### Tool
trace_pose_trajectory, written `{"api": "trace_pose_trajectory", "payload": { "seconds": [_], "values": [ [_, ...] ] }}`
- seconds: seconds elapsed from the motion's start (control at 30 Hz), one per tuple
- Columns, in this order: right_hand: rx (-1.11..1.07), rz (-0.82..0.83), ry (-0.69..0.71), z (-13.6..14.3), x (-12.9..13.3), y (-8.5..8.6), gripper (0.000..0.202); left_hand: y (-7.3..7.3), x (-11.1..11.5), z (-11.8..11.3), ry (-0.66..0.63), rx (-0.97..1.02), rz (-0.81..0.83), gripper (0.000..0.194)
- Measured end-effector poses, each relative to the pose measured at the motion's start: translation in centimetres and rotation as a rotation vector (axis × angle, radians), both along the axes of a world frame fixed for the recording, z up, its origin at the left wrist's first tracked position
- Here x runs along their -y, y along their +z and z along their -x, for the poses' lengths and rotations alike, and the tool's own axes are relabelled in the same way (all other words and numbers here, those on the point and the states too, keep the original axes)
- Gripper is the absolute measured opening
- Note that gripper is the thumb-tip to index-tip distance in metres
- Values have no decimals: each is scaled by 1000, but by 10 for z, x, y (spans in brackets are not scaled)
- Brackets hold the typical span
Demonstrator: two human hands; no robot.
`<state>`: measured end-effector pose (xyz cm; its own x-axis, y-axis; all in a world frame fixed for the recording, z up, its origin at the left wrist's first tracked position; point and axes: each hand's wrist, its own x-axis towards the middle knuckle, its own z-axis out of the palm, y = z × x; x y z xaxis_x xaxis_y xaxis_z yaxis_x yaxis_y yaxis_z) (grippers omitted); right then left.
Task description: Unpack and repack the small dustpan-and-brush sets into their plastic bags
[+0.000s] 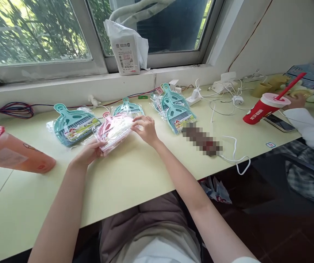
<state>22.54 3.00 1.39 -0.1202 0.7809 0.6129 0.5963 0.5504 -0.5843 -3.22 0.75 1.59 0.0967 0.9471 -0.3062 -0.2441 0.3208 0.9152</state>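
Note:
A pink dustpan-and-brush set (115,130) in a clear plastic bag is held tilted just above the table. My left hand (89,151) grips its lower left side, fingers closed round the bag's edge. At the opposite end, my right hand (145,128) pinches the edge of the clear wrapping between thumb and forefinger. Left of the pink set lies a bagged teal dustpan set (75,126). Behind it is another teal set (129,107), partly covered by the pink one. To the right, several bagged sets, mostly teal, overlap in a pile (175,107).
A large orange drink cup (20,151) stands at the left. Rightward are a blurred-out object (202,140), white cables (236,157), a power strip (194,96), a red cup with straw (265,109) and a phone (280,123). Another person's sleeve (307,126) rests at the right.

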Motion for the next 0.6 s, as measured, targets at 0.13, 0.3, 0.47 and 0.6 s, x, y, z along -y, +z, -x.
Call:
{"api": "trace_pose_trajectory", "payload": {
  "seconds": [0.13,0.3,0.47,0.6],
  "values": [
    [-147,89,0,-1,-13,-16,12,1,1,0,-221,-151,69,19],
    [-413,192,72,4,-21,-28,10,1,-2,0,-288,-238,21,14],
    [-689,428,193,7,-20,-29,42,-3,-4,6,-311,-299,-6,19],
    [-883,877,360,-4,-22,-25,45,-1,0,4,-341,-337,-23,32]
  ]
}}
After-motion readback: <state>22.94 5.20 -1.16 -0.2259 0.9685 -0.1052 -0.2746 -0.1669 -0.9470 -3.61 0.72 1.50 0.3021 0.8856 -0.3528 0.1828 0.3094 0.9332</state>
